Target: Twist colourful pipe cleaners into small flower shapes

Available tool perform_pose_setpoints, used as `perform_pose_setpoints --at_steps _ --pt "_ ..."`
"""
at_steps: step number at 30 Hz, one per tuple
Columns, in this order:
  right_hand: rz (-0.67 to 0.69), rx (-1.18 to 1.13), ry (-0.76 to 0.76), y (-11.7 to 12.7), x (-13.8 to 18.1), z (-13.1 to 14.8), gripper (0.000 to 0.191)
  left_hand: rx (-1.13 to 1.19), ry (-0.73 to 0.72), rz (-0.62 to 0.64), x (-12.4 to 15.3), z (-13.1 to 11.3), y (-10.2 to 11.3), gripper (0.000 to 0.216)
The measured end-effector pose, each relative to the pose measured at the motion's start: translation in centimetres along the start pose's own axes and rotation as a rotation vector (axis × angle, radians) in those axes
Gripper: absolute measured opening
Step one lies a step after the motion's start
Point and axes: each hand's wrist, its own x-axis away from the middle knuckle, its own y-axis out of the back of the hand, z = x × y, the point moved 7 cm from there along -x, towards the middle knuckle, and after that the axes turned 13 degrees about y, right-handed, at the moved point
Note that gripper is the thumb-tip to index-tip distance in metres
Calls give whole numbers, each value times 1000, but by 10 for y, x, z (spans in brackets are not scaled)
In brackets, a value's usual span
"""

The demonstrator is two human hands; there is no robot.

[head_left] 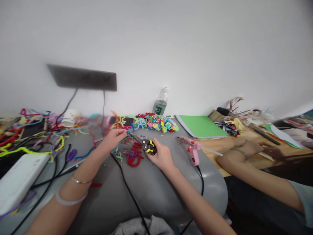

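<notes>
My right hand (160,156) is wrapped round the black-and-yellow handles of a pair of pliers (146,143), whose jaws point up and to the left. My left hand (117,138) pinches a thin teal pipe cleaner (125,136) close to the jaw tips. Whether the jaws grip the pipe cleaner is too blurred to tell. Below the pliers, a red coiled pipe cleaner (134,160) and a purple one (132,153) lie on the grey table (156,192). Small pale green snippets (119,156) are scattered to their left.
A pink glue gun (193,148) with its cord lies right. Behind are a pile of colourful pipe-cleaner pieces (161,123), a water bottle (161,101) and green sheets (201,126). Left are a white power strip (22,182), cables and a paper cup (69,118). Another person's arms (259,173) rest right.
</notes>
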Motion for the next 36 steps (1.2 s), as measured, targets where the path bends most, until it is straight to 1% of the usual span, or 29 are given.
perform_pose_setpoints --at_steps 5,13,20,28,31,36 --pt "17 -4 -8 -1 -1 -1 23 15 -6 16 -1 1 -1 45" --pt "-10 -5 3 -1 -2 -4 26 61 -3 16 -3 3 -5 47" --pt "-5 -6 -4 1 -2 -4 24 37 -56 12 -2 4 -8 49" --pt "11 -10 -31 0 -2 -5 21 49 -117 18 -3 4 -9 44" --pt "15 -18 -35 0 -2 -5 20 13 -138 4 -3 2 -8 43" --pt "-2 -15 -23 1 -2 -5 26 -116 -224 -64 2 -8 -4 45"
